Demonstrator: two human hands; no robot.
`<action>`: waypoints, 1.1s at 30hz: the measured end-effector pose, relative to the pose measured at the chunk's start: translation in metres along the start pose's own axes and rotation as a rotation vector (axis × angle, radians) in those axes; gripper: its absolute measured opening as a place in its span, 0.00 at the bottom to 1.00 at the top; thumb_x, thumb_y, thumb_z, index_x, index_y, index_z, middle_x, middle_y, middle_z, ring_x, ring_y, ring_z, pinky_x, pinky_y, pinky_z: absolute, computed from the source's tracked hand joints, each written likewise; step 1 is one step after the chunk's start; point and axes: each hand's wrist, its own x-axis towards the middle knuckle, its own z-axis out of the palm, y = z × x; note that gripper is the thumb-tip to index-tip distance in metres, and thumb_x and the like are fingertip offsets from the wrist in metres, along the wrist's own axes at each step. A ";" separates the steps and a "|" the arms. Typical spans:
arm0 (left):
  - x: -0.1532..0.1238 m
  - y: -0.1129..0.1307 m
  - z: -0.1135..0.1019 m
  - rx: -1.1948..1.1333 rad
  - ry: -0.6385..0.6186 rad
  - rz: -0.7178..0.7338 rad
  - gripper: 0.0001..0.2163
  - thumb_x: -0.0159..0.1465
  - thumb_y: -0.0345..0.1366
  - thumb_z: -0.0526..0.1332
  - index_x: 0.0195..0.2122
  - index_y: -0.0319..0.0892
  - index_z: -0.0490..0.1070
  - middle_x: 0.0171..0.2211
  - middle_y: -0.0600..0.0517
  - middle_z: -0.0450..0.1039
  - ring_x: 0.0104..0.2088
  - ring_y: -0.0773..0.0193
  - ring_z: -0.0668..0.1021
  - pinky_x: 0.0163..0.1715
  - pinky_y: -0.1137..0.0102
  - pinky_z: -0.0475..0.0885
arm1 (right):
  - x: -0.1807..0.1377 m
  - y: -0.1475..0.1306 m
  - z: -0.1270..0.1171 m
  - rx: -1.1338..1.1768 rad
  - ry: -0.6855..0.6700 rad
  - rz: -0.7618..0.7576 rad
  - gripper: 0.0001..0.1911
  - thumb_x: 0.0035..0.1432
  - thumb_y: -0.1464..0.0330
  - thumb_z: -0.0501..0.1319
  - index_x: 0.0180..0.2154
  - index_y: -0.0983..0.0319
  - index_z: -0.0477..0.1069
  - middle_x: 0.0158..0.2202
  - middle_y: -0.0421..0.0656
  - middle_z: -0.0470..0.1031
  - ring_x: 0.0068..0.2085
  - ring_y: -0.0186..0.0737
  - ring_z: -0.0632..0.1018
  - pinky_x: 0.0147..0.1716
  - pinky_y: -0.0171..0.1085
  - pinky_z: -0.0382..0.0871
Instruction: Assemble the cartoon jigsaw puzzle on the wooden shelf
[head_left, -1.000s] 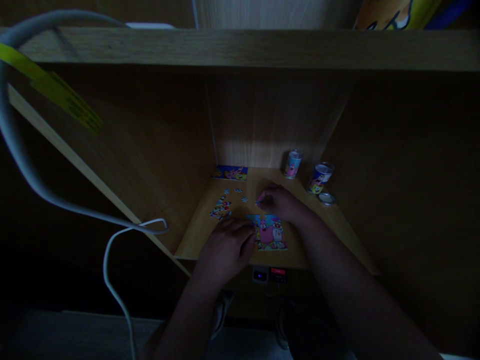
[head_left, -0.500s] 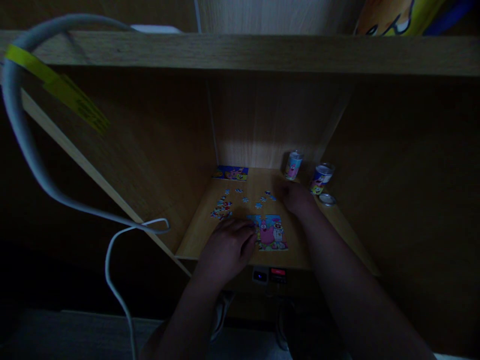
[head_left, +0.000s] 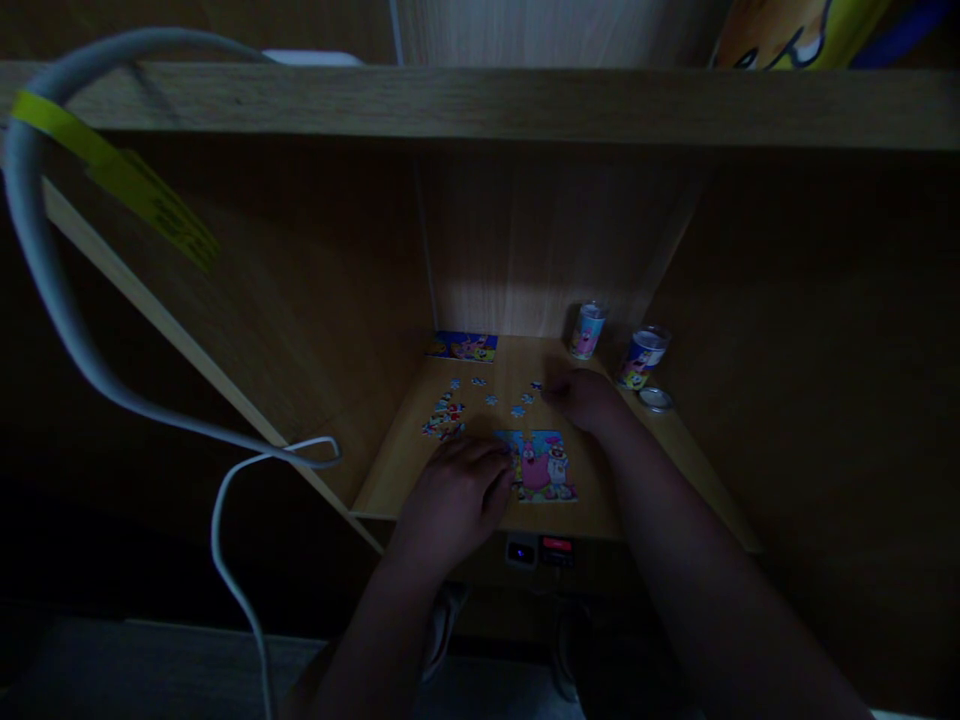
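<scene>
fingers [head_left: 491, 462] of the left hand [head_left: 457, 490] lie slack on the edge of the bright cartoon puzzle [head_left: 546, 466]. right hand [head_left: 590, 400] curls near loose pieces [head_left: 517, 410]; too dim to tell if it grips one.

The desk [head_left: 409, 480] sits in a narrow bay between a left panel [head_left: 300, 330] and a right panel [head_left: 787, 350], with a shelf [head_left: 525, 100] overhead. Two cans [head_left: 586, 330] and a lid [head_left: 655, 399] crowd its right rear corner. Loose pieces [head_left: 448, 412] litter the left, and bare wood lies open at the back middle.
</scene>
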 end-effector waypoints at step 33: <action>-0.018 0.001 -0.007 0.026 0.158 0.166 0.13 0.69 0.30 0.58 0.26 0.47 0.65 0.23 0.53 0.70 0.25 0.61 0.73 0.27 0.63 0.65 | 0.001 0.003 0.008 0.158 0.093 -0.131 0.08 0.67 0.71 0.69 0.43 0.56 0.88 0.47 0.44 0.88 0.46 0.42 0.86 0.52 0.38 0.76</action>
